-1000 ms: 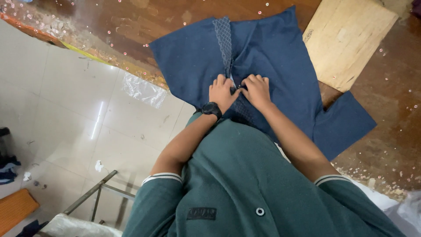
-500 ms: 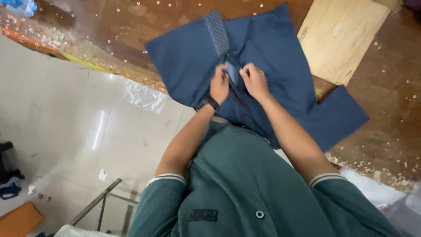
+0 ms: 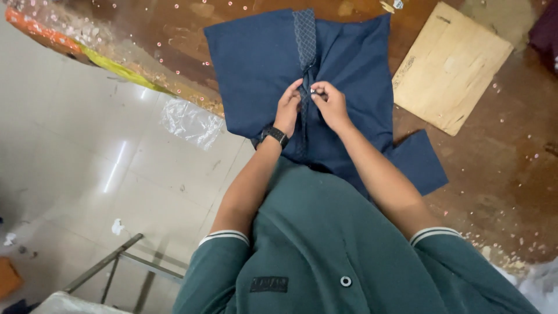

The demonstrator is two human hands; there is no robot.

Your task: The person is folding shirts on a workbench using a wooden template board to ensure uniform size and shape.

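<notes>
The head view shows a dark blue cloth shirt (image 3: pixel 349 81) spread flat on the brown wooden desk (image 3: pixel 494 174). The left hand (image 3: pixel 288 110) and right hand (image 3: pixel 331 104) both pinch its patterned placket (image 3: pixel 304 35) mid-front around a small button, so fastening looks partly done, the lower part apparently left.

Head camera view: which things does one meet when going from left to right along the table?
Orange and yellow cloth strip → clear plastic sheet → left hand → right hand → flat wooden board.
</notes>
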